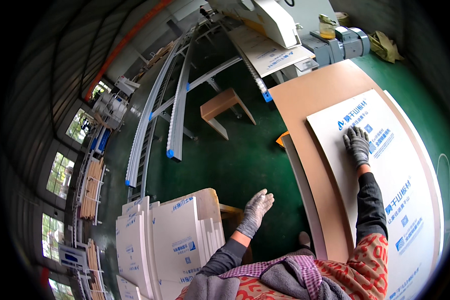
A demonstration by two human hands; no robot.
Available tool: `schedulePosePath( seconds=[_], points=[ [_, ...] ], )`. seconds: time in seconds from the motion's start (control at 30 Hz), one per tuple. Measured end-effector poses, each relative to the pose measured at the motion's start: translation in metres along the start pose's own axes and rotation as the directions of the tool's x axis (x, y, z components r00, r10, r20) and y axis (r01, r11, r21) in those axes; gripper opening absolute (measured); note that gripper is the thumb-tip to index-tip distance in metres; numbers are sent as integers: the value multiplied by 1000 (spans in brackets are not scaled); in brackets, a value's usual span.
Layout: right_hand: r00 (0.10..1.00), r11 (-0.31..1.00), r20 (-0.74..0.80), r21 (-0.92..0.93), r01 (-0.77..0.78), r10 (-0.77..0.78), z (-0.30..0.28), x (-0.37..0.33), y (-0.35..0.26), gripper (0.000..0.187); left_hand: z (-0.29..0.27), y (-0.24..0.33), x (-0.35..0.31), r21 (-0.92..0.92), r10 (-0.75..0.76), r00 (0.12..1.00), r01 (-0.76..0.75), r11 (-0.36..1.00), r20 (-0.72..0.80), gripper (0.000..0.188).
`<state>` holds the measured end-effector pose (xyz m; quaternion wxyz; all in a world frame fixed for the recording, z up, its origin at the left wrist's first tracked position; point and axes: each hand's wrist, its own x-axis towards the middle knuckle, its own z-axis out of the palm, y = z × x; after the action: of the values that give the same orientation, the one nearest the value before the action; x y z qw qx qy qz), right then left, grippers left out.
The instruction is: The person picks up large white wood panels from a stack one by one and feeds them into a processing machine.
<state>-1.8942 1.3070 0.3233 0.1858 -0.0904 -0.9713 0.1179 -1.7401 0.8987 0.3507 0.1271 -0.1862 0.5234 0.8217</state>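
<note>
My right hand [356, 146], in a grey work glove, lies flat with spread fingers on a large white board [380, 175] with blue print. That board rests on a wider brown board [310, 100], part of a stack on my right. In mid-air over the green floor hangs my left hand [256, 212], gloved too, its fingers stretched out and nothing in them. Left of it stand several white printed panels [175, 235] of different widths, leaning together upright, with a brown-edged one among them.
Roller conveyor rails [177, 110] run away ahead, tipped with blue end caps. A small brown bench [220, 107] stands between them. Beyond the stack are a large machine [277, 22] with another printed board and a grey motor [352, 42]. Timber strips [91, 187] lie along the left wall.
</note>
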Motion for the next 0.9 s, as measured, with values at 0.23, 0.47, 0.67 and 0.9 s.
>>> schedulePosePath(
  seconds=[0.23,0.47,0.67,0.9],
  points=[
    [999,999,-41,44,-15,17,-4,0,-5,50,12,4,35,-171,-105,994,102,980,-9,34],
    [989,986,-46,99,-137,142,-11,2,-8,51,33,8,51,-268,-145,988,156,951,60,32],
    [955,945,-105,207,-252,278,-3,11,5,51,47,8,81,-354,-189,976,216,910,109,29],
    [895,723,-136,646,-244,424,-1,32,40,43,81,25,123,-331,-180,977,208,920,114,38]
  ],
)
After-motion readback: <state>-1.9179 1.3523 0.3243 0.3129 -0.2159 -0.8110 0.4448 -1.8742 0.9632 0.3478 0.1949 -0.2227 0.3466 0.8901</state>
